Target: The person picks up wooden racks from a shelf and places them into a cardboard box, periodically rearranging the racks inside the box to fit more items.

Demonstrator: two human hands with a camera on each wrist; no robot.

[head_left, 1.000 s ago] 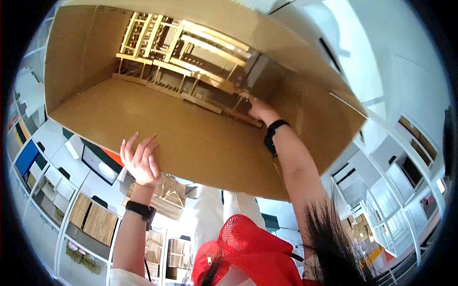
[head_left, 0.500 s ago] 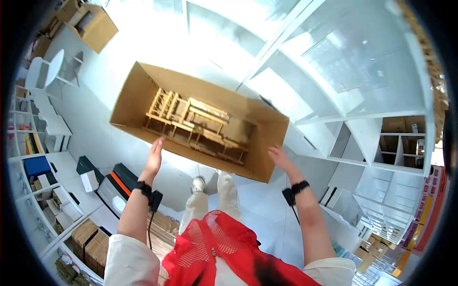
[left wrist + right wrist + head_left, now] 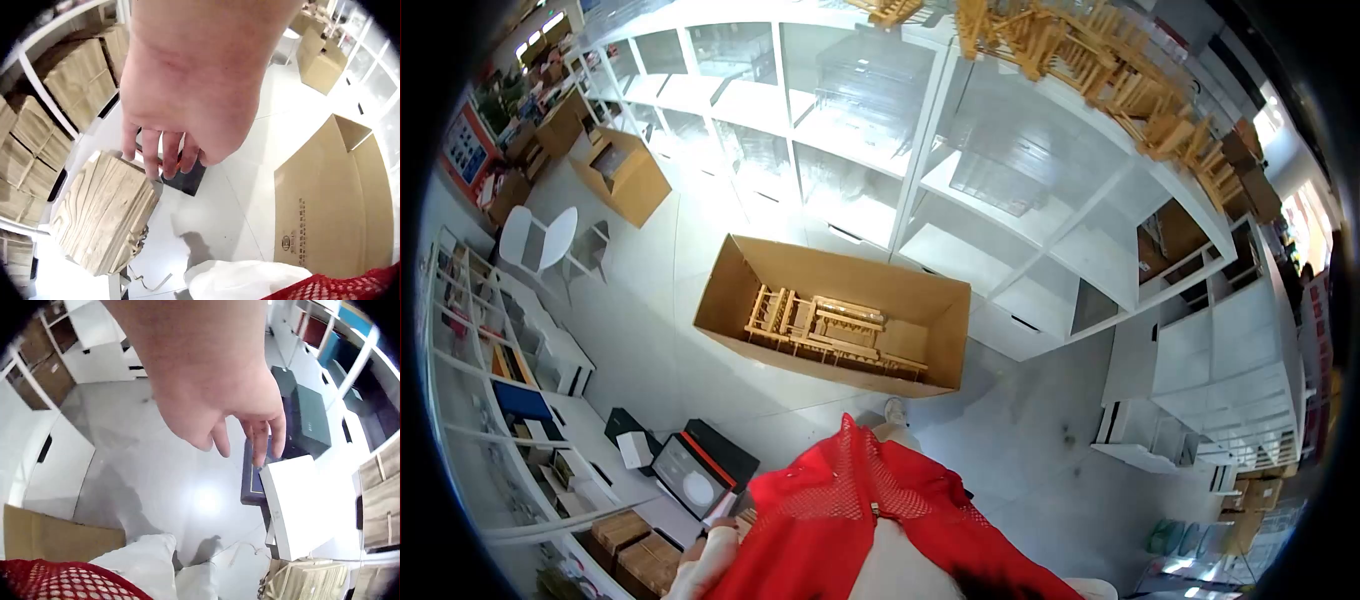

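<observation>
From the head view, the open cardboard box (image 3: 832, 312) sits on the floor (image 3: 1020, 440) beside the white shelving (image 3: 960, 180), wooden racks (image 3: 832, 328) inside. Left wrist view: the left hand (image 3: 187, 94) hangs empty, fingers loose, above a wooden bundle (image 3: 103, 212). Right wrist view: the right hand (image 3: 212, 381) hangs slack, empty, over a white box (image 3: 299, 506).

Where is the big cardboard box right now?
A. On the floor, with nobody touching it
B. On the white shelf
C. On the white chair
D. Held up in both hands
A: the cardboard box sits open on the grey floor in front of the white shelf, with wooden racks inside, and both the left hand and the right hand hang empty, away from it.
</observation>
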